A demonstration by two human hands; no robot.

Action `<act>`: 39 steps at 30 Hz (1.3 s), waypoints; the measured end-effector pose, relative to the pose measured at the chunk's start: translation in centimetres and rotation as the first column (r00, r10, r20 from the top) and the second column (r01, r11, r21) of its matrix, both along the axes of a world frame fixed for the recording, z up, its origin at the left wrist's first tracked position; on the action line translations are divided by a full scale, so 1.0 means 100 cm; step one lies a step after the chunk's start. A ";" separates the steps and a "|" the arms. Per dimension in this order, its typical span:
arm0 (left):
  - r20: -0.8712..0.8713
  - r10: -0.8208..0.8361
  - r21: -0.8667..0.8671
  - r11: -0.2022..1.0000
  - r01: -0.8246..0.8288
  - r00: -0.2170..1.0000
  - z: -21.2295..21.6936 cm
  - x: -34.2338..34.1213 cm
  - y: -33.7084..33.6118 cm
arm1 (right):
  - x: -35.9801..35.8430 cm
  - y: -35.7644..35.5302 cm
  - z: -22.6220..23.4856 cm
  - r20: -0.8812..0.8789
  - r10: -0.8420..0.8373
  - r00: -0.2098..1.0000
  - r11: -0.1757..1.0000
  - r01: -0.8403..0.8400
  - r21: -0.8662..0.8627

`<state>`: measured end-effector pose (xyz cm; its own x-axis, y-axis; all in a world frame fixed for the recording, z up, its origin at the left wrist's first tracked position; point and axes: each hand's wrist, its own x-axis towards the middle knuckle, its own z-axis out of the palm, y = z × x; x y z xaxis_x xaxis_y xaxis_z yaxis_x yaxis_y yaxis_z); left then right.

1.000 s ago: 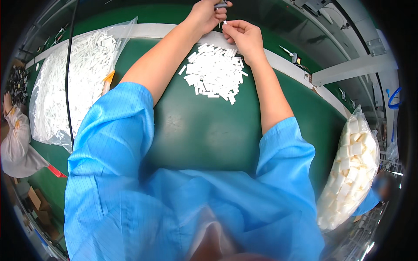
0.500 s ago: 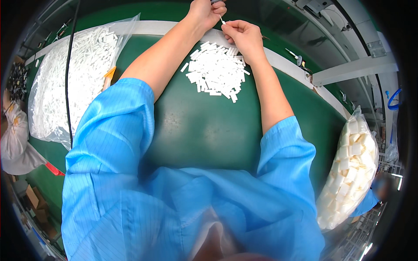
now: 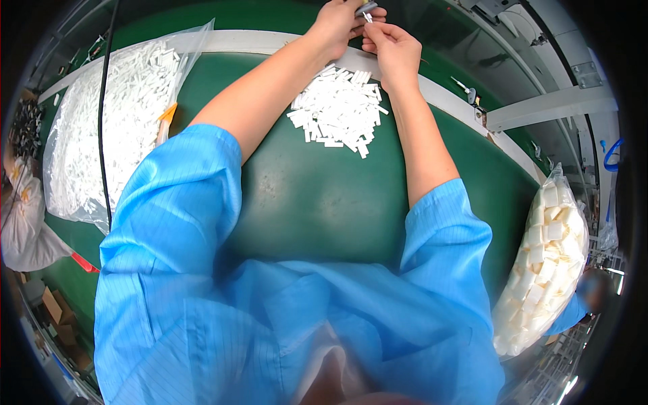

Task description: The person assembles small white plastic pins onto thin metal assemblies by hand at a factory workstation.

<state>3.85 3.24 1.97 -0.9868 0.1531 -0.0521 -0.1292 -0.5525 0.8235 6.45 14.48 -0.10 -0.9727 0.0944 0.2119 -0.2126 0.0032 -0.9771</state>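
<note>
At the far edge of the green table, my left hand (image 3: 337, 28) is closed around a small grey part (image 3: 366, 8), partly cut off by the picture's top. Close against it, my right hand (image 3: 398, 54) pinches a slim white piece (image 3: 368, 18) between thumb and fingertips. The white piece's tip meets or nearly meets the grey part; I cannot tell whether they are joined. Just on the near side of both wrists lies a loose pile of short white rectangular pieces (image 3: 341, 108).
A clear bag (image 3: 192, 50) full of similar white pieces lies left, with an orange item (image 3: 167, 113) beside it and a black cable (image 3: 103, 135) across it. On the right stands a bag of cream-coloured blocks (image 3: 547, 250). A pale rail (image 3: 246, 42) edges the green tabletop (image 3: 317, 209).
Both hands have shifted right and stay close together. The grey part in my left hand shows more, and the white piece is now right up by it.
</note>
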 end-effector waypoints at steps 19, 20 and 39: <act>-0.163 0.083 -0.055 0.994 -0.093 0.983 -0.009 -0.003 0.001 | 0.017 -0.002 0.018 -0.526 -0.034 0.850 0.617 0.432 0.658; -0.220 0.032 -0.065 0.997 -0.048 0.975 -0.009 -0.003 -0.003 | 0.018 -0.002 0.020 -0.464 -0.045 0.885 0.617 0.390 0.684; -0.684 -0.178 -0.729 0.136 -0.671 0.707 -0.024 -0.032 -0.041 | 0.032 0.008 0.071 0.439 0.142 0.887 0.398 -0.457 0.795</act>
<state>0.63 -0.90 -0.44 -0.8121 0.1457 0.5651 0.4629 0.7504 0.4718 9.61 15.29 6.97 -0.9193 -0.2929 -0.2629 -0.1300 0.8565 -0.4995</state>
